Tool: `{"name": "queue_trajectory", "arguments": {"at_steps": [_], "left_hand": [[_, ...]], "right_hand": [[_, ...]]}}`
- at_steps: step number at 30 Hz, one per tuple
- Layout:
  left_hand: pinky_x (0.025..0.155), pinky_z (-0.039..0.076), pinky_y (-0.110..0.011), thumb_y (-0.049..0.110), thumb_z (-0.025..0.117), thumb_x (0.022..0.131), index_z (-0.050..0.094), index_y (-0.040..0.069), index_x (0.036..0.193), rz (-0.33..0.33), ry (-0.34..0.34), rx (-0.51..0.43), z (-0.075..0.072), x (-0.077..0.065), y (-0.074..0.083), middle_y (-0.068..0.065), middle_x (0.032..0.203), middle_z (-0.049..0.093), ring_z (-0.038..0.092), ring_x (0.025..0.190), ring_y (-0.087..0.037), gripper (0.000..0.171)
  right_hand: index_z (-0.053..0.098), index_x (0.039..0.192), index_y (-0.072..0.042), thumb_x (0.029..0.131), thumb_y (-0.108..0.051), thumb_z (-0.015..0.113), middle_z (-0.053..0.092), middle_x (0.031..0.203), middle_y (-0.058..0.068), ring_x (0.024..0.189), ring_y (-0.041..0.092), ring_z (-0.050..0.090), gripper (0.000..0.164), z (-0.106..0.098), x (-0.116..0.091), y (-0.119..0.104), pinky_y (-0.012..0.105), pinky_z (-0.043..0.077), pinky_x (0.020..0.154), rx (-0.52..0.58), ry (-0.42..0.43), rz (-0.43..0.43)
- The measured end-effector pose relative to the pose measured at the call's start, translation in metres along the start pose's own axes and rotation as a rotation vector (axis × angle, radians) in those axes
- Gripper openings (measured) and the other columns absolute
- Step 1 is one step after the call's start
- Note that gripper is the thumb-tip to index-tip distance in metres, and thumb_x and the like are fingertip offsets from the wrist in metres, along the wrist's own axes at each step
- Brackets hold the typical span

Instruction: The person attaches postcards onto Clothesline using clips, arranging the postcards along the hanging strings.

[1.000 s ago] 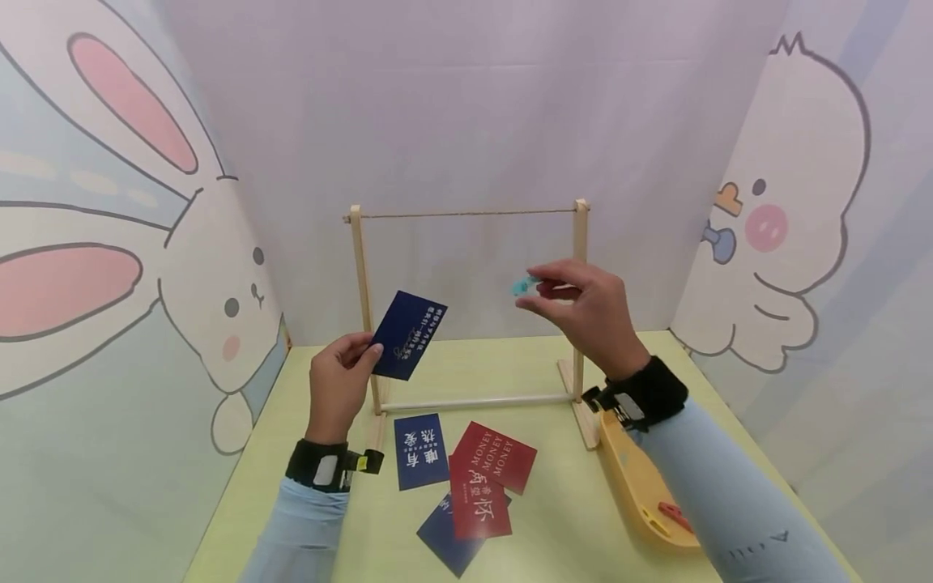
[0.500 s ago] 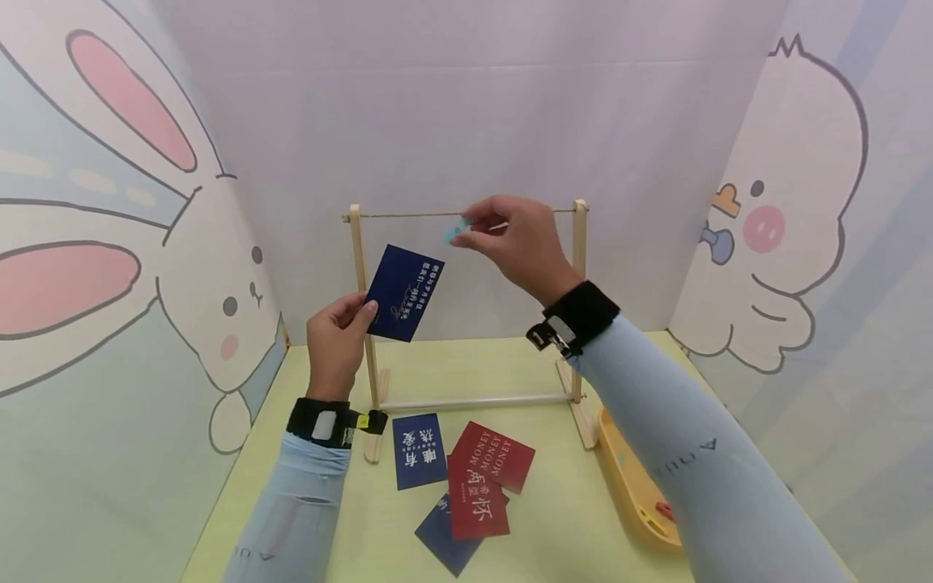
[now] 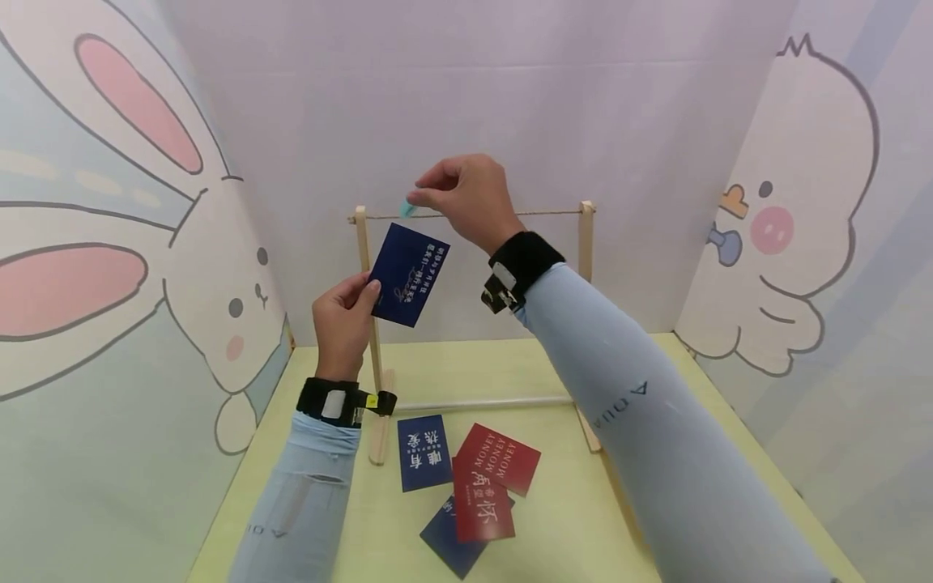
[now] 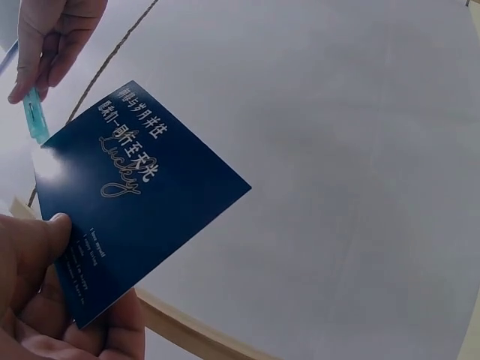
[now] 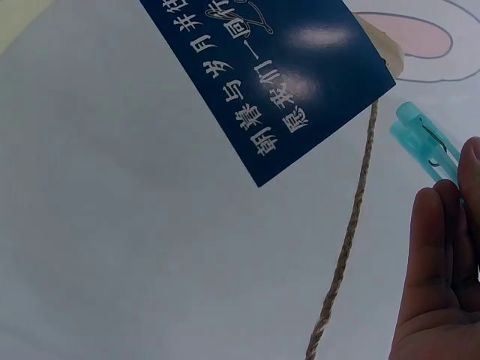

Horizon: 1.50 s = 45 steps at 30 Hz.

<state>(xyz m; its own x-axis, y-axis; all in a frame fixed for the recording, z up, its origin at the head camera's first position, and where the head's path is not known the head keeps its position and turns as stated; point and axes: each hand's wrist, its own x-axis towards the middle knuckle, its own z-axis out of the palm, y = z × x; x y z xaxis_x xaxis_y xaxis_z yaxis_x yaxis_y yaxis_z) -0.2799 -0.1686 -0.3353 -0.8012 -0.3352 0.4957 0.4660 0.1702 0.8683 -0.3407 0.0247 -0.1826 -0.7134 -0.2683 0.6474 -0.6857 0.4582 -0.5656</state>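
My left hand pinches a dark blue card by its lower left edge, thumb on the printed face. The card is tilted and its top reaches close under the twine. Above it, my right hand pinches a small translucent teal clothespin by one end. In the right wrist view the clothespin points toward a corner of the card, with the twine running below. A small gap shows there between clothespin and card.
The twine stretches between two wooden posts of a frame with a white lower bar. On the table lie a blue card, overlapping red cards and another blue card. My right sleeve mostly covers a yellow tray.
My right hand has moved left and up with the clothespin, from beside the right post to the twine's left part. My left hand has raised the blue card toward the twine.
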Motion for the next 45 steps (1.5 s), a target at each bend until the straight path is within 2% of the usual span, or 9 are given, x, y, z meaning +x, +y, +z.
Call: {"name": "queue_trajectory", "arguments": {"at_steps": [15,45], "left_hand": [[0.086,0.052,-0.036,0.028,0.066,0.09,0.07,0.014,0.11,-0.004,0.01,-0.005,0.003,0.011,0.001,-0.005,0.105,0.068,0.061,0.091,-0.016,0.025],[0.084,0.053,-0.035,0.025,0.066,0.089,0.07,0.012,0.109,-0.027,0.018,-0.028,0.002,0.015,0.003,-0.007,0.104,0.068,0.062,0.09,-0.018,0.024]], "right_hand": [[0.075,0.084,-0.023,0.079,-0.034,0.076,0.067,0.078,-0.008,0.075,0.007,0.055,0.013,0.011,0.011,-0.013,0.024,0.05,0.067,-0.052,-0.04,0.038],[0.075,0.087,-0.022,0.082,-0.034,0.073,0.068,0.079,-0.008,0.074,0.005,0.055,0.013,0.021,0.017,-0.01,0.021,0.051,0.068,-0.109,-0.04,0.048]]}}
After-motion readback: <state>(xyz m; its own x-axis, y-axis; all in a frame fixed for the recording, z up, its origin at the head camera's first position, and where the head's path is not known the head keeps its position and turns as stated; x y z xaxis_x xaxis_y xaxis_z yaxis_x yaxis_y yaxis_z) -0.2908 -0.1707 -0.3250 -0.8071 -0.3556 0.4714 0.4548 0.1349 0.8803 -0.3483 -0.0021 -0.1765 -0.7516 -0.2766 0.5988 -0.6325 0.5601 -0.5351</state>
